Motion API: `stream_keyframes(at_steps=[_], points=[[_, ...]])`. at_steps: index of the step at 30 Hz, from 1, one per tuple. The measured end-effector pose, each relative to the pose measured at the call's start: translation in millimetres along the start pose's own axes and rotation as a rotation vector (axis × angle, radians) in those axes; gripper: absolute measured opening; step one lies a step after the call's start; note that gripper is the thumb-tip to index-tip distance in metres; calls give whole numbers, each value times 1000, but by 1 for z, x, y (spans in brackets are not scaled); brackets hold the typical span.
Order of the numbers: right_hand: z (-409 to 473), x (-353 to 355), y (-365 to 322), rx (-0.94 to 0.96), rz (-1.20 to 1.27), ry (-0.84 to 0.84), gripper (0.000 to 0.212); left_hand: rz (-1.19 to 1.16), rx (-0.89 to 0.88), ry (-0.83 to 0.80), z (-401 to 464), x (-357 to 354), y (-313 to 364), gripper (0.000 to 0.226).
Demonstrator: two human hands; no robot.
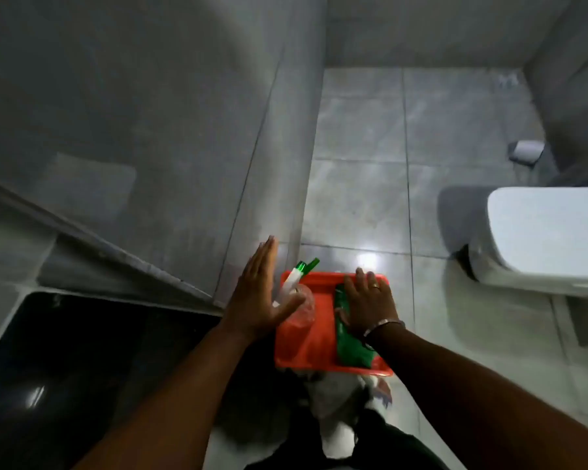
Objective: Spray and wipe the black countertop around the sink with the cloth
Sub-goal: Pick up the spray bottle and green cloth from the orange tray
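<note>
While the right hand point(370, 303) lies flat, fingers spread, on the green cloth point(348, 337) in the orange tray point(306, 347), the left hand point(258, 293) hovers open beside the spray bottle point(296, 300) in that tray.

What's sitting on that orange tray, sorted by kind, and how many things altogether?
On the orange plastic tray:
Clear spray bottle with white-and-green trigger head: 1
Folded green cloth: 1
Total: 2

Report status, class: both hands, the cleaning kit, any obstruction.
Left hand open, beside spray bottle. Right hand flat on green cloth in orange tray. Black countertop untouched. Nothing blocking.
</note>
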State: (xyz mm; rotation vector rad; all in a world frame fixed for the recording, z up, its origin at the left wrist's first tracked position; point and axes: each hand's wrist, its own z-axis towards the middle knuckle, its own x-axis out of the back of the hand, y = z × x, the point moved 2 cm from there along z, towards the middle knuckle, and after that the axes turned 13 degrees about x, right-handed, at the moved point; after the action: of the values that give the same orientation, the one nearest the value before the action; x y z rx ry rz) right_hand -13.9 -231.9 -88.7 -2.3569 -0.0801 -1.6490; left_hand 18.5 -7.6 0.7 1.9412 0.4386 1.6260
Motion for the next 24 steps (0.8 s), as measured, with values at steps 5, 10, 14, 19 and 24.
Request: stream_keyframes(at_steps=[5, 10, 14, 19, 24], points=[[23, -91, 22, -490, 510, -192, 76, -255, 194, -61, -4, -52, -43, 100], [43, -129, 25, -823, 648, -37, 83, -528, 169, -39, 13, -83, -47, 86], [43, -134, 30, -950, 681, 98, 76, -527, 131, -46, 19, -94, -43, 82], [40, -143, 40, -773, 723, -61, 67, -576, 83, -54, 38, -90, -35, 75], [44, -119, 41, -715, 1292, 91, 23, -553, -12, -71, 54, -79, -18, 52]])
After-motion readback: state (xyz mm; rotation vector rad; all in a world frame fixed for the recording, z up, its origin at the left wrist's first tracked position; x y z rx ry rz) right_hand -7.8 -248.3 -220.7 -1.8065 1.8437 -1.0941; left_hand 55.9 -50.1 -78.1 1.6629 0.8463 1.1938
